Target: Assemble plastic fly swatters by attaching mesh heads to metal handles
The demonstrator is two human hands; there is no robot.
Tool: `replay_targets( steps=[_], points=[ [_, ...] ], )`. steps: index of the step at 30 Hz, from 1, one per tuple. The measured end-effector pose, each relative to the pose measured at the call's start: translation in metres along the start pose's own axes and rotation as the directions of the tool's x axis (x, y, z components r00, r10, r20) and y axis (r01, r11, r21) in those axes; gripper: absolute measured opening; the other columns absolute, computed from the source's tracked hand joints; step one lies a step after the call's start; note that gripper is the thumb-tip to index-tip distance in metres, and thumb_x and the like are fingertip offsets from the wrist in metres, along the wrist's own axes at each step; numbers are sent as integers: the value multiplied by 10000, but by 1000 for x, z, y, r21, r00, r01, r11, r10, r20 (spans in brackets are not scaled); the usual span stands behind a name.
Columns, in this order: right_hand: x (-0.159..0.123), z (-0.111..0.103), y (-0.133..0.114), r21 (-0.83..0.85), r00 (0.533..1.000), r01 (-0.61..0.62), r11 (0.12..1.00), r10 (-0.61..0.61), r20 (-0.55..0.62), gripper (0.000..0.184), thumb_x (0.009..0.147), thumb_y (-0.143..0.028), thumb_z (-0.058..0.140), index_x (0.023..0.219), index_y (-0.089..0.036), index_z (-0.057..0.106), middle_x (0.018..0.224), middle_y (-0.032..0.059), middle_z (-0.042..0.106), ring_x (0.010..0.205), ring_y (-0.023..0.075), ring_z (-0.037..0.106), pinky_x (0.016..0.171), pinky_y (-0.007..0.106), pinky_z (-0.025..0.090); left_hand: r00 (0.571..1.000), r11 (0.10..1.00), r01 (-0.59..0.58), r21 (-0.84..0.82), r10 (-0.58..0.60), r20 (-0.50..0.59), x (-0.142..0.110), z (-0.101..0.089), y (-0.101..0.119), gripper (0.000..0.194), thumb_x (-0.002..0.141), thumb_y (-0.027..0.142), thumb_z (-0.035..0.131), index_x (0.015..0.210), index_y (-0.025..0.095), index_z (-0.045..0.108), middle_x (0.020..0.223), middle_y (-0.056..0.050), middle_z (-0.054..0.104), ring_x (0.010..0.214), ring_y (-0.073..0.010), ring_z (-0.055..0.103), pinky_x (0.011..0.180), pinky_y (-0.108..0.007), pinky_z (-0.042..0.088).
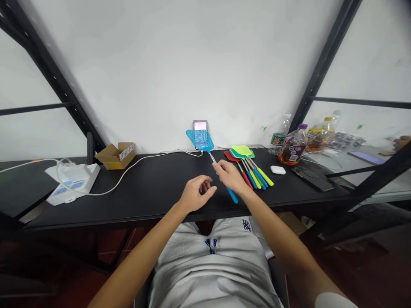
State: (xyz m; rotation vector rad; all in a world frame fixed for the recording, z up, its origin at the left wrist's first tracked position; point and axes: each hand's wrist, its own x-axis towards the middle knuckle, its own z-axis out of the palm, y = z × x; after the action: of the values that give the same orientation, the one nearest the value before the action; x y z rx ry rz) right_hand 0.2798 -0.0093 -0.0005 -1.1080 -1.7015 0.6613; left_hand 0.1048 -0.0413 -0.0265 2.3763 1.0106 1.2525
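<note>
My right hand (228,174) grips a blue fly swatter (203,140) by its metal shaft. The swatter's mesh head points away from me, and its blue handle end sticks out below my hand. To its left, my left hand (196,193) hovers over the black table with loosely curled fingers, thumb apart, holding nothing. Several more fly swatters (241,150) lie stacked in a fan to the right of my right hand, with red, green, blue and yellow-green heads. Behind the blue mesh, a phone (200,125) with a lit screen leans against the wall, partly covered.
On the left of the black table (154,182) are an open cardboard box (117,156) and a white power strip (74,182) with a cable. To the right are a white earbud case (278,170), a dark phone (313,178) and drink bottles (293,146). Black metal posts frame both sides.
</note>
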Motion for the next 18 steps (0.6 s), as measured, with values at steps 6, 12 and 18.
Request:
replay_targets(
  steps=[6, 12, 18],
  points=[
    [-3, 9, -2, 172, 1000, 23, 985, -20, -16, 392, 891, -576, 500, 729, -219, 483, 653, -14, 595, 541, 122, 531, 513, 239, 437, 992, 997, -77, 25, 74, 103, -1, -3, 2, 289, 816, 425, 663, 975, 188, 615, 824, -24, 639, 691, -139, 569, 662, -268, 484],
    [0, 8, -1, 318, 999, -41, 947, 44, -2, 372, 828, -569, 594, 796, -210, 507, 749, 9, 659, 509, 118, 572, 418, 228, 456, 1000, 996, 11, 90, -11, -3, 1, 3, -1, 164, 883, 331, 586, 935, 192, 656, 774, -11, 649, 640, -126, 549, 626, -255, 445],
    [5, -1, 1, 401, 996, -31, 916, 62, -65, 386, 851, -561, 581, 846, -175, 592, 740, 43, 666, 682, 175, 681, 498, 233, 522, 992, 980, 77, 182, -58, -109, 3, 2, -12, 179, 926, 299, 525, 911, 202, 674, 807, -19, 692, 717, -154, 605, 682, -274, 443]
  ],
)
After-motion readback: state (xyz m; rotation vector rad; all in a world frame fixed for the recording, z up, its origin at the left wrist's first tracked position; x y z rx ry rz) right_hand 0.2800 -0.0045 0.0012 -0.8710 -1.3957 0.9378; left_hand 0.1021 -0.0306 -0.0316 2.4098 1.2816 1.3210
